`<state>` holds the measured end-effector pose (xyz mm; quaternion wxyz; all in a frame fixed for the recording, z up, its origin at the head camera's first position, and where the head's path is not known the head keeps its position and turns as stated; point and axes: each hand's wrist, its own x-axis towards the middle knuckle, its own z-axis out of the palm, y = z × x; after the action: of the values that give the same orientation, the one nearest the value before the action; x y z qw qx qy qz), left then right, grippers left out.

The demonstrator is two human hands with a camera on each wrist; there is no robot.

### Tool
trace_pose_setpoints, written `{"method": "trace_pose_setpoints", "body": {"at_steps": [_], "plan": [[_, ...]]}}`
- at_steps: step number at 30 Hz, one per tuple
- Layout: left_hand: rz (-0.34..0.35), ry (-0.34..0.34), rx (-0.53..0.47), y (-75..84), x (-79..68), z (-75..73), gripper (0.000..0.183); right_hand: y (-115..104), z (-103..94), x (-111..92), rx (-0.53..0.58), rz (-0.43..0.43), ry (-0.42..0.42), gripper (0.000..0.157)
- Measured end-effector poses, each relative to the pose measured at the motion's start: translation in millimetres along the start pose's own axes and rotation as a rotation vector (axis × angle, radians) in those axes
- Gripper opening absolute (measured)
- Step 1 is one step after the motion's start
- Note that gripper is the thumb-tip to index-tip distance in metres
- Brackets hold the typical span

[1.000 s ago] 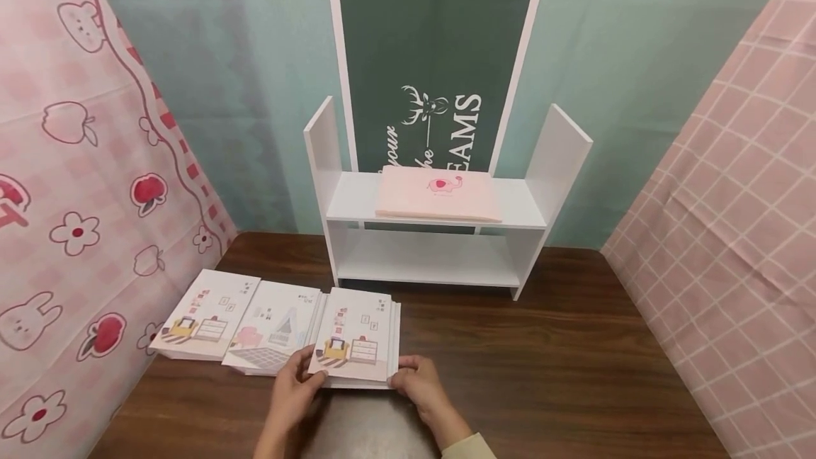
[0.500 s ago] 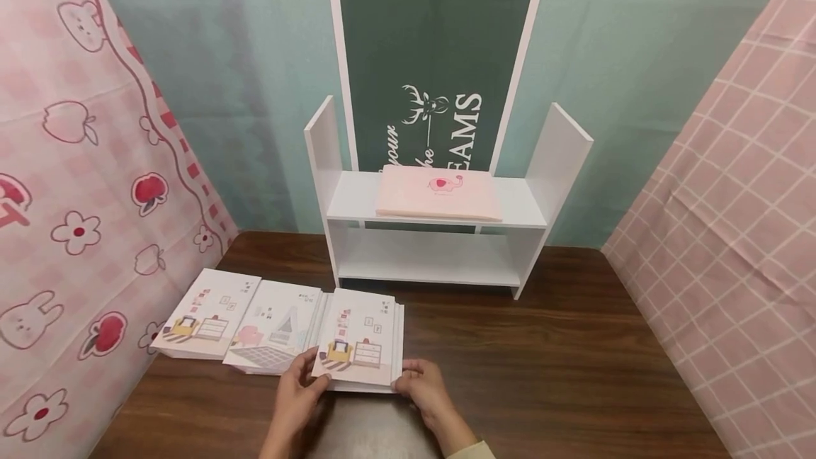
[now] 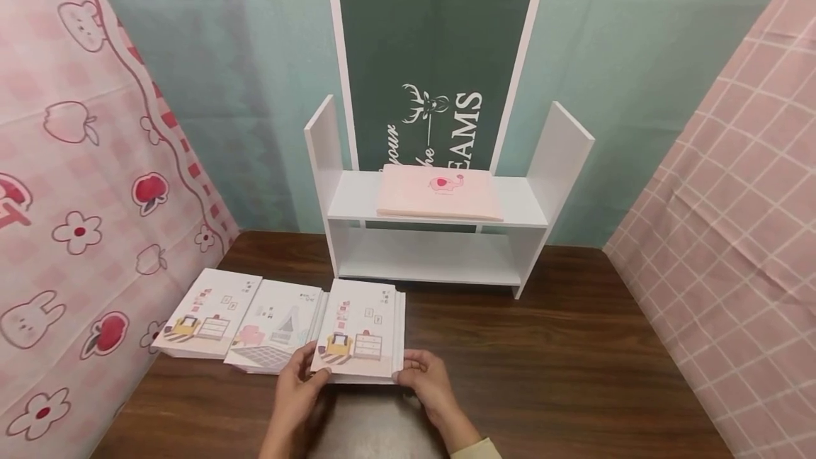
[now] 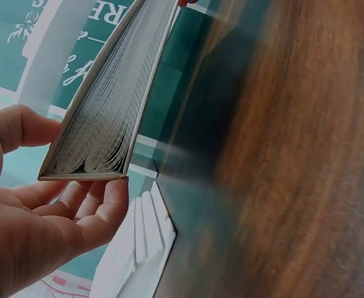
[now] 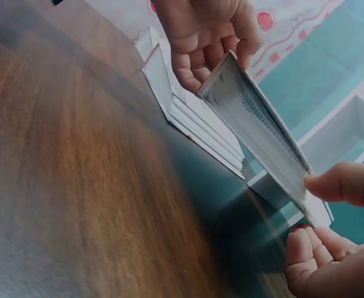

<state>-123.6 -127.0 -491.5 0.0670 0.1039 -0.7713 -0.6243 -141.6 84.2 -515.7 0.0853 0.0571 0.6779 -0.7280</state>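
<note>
"How do the hands stand?"

"The left hand (image 3: 297, 380) and right hand (image 3: 428, 381) pinch opposite edges of a white rectangular hardcover book (image 3: 353, 328), thumbs above, fingers beneath. A lift-and-hold step, I'd judge; the next move seems to want an even two-handed grip."

"Where is it?"

"Above the brown wood-grain worktop (image 3: 542, 374), beside overlapping white books (image 3: 275, 328)."

"Its look?"

"A printed yellow armchair on the cover, pages (image 4: 101, 124) bowed."

Right sleeve: pale yellow-beige cuff (image 3: 477, 449), plain, its edge ending on the forearm
Right hand (image 3: 428, 382): ungloved; a small red patch on one fingertip (image 5: 303, 228), too small to identify
Left hand (image 3: 298, 382): ungloved, wrist uncovered
Left forearm (image 3: 280, 427): bare where visible
</note>
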Motion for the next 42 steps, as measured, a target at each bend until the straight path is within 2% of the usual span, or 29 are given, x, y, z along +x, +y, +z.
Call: {"method": "trace_pose_setpoints", "body": {"at_steps": [8,12,15,23,32,42], "plan": [[0.007,-0.027,-0.005,9.2,6.3,1.2,0.054,-5.4,-3.8,4.3,0.044,-0.042,0.001,0.050],[0.049,-0.041,-0.034,9.5,10.0,1.2,0.053,-7.7,-5.1,7.6,0.051,-0.058,0.005,0.050],[0.041,-0.052,-0.077,7.3,11.6,2.0,0.053,-8.7,-5.7,10.1,0.065,-0.073,0.005,0.049],[-0.083,-0.102,-0.296,-0.3,16.9,8.8,0.056,-14.3,-5.2,23.4,0.164,-0.101,0.027,0.049],[-0.084,-0.106,-0.460,0.6,23.0,12.2,0.055,-22.2,-6.7,30.4,0.248,-0.106,0.006,0.049],[-0.072,-0.082,-0.440,8.1,29.1,10.0,0.053,-26.0,-6.5,27.7,0.303,-0.159,-0.082,0.051]]}}
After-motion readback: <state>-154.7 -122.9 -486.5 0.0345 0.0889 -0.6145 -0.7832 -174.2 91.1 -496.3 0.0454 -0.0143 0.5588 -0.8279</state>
